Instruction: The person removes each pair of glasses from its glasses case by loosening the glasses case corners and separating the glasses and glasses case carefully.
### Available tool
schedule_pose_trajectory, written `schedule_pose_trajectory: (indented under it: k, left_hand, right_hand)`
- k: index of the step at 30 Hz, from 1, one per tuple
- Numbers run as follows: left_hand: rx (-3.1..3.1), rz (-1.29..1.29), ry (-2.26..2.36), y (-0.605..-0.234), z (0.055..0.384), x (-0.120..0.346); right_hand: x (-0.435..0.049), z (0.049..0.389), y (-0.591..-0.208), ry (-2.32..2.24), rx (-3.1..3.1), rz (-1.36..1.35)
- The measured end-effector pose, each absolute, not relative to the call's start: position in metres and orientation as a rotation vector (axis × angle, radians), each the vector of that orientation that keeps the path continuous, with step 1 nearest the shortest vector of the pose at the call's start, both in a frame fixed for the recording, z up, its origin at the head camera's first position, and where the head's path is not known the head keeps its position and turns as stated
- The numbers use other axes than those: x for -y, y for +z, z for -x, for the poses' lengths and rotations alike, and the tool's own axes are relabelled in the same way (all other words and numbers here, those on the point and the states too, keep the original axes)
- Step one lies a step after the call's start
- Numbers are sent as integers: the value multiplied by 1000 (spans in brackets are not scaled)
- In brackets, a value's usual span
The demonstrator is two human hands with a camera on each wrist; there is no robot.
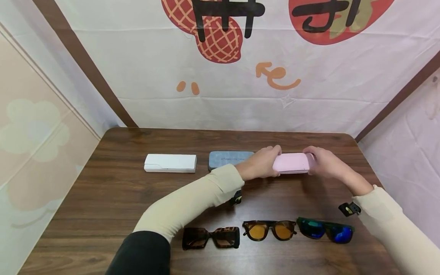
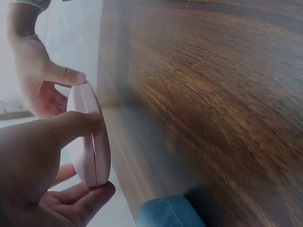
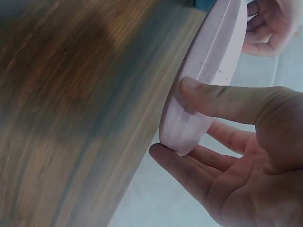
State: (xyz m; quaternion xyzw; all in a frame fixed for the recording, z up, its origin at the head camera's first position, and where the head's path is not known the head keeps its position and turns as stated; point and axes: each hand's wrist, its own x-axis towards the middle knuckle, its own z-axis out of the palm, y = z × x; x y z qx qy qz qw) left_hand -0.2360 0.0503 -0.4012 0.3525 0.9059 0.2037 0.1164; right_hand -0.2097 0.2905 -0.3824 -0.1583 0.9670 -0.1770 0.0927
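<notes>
A pink glasses case (image 1: 292, 162) is held between both hands above the back right part of the table. My left hand (image 1: 262, 163) grips its left end, while the right hand (image 1: 324, 163) grips the opposite end. In the left wrist view, a thin dark seam runs along the edge of the pink case (image 2: 88, 156), its lid down. The right wrist view shows the right thumb (image 3: 208, 97) on the front of the case and the fingers beneath its end. Partly covered by the left hand in the head view, a blue-grey glasses case (image 1: 227, 157) lies on the table.
A white case (image 1: 170, 163) lies at the back left of the wooden table (image 1: 113, 214). Along the front are tortoiseshell sunglasses (image 1: 211, 237), glasses with amber lenses (image 1: 269, 230) and sunglasses with blue mirrored lenses (image 1: 324, 230). A printed cloth (image 1: 148, 110) hangs behind the table.
</notes>
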Motion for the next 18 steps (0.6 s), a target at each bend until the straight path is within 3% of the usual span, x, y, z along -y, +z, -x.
schedule_pose_trajectory:
  k: [18]
  left_hand:
    - [-2734,-949,337,-423,238,-97]
  right_hand:
    - [-314,216,-406,-505,-2858,336]
